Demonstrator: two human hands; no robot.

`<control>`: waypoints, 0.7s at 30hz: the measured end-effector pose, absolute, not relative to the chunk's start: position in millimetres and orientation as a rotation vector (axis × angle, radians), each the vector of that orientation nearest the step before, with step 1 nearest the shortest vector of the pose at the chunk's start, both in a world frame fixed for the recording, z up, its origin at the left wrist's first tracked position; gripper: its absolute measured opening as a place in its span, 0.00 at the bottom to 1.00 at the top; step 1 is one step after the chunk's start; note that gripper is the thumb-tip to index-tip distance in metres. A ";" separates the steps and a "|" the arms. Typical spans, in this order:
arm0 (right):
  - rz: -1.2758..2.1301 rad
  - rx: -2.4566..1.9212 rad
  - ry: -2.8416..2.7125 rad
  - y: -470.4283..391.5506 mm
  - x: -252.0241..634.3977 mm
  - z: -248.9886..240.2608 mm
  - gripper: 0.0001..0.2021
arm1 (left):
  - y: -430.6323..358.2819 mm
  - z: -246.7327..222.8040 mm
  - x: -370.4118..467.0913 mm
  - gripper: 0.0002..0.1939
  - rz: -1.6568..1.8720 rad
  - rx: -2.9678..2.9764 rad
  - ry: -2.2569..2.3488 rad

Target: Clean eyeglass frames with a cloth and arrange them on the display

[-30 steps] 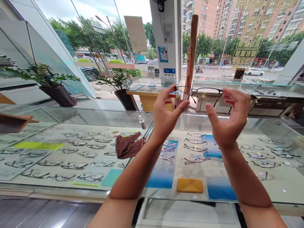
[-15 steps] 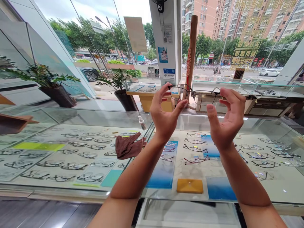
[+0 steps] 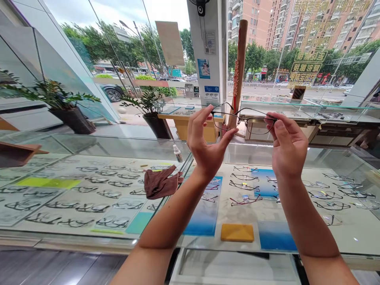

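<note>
Our left hand (image 3: 206,144) and right hand (image 3: 289,150) pinch the glasses (image 3: 242,119), seen above the far edge of the surface (image 3: 356,237); we should squeeze lightly.

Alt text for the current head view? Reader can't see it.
Thin dark-rimmed eyeglasses are held up, one end each, by a person's bare left hand and right hand, above glass-topped display counters containing rows of spectacle frames. A crumpled brown cloth lies on the glass, near a small white bottle; green street trees show beyond.
</note>
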State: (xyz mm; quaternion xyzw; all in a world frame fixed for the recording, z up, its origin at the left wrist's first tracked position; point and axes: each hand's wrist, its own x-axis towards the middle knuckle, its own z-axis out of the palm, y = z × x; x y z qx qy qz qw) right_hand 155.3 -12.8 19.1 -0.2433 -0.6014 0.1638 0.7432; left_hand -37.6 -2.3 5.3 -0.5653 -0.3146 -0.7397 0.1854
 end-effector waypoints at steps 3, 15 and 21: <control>0.454 -0.483 -1.338 -13.2 157.7 20.8 0.15 | -3.1 5.4 -37.2 0.33 -2.091 -1.611 -0.867; 0.568 -0.483 -1.281 -7.2 162.8 20.2 0.10 | -5.3 6.5 -35.9 0.35 -2.290 -1.826 -0.844; 0.693 -0.461 -1.183 -10.8 157.7 23.3 0.12 | -6.9 9.1 -32.6 0.34 -2.514 -1.918 -0.715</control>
